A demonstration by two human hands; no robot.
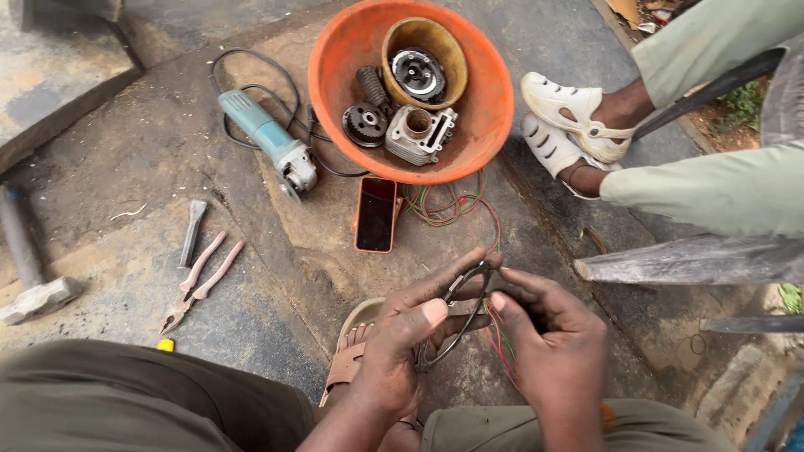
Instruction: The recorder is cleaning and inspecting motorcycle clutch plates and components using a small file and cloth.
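Fingers (435, 311) of left hand (398, 351) and right hand (553, 343) pinch a thin dark cable (456, 335) with coloured wires (501, 343), above the concrete floor (276, 276) near the phone (376, 214).

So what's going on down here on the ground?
A person sits low on the concrete, both hands together on a thin dark metal ring: the left hand pinches it, the right hand grips it along with red and green wires. Ahead sit an orange basin of engine parts, a phone, an angle grinder, pliers and a hammer. Another person's sandalled feet rest nearby.
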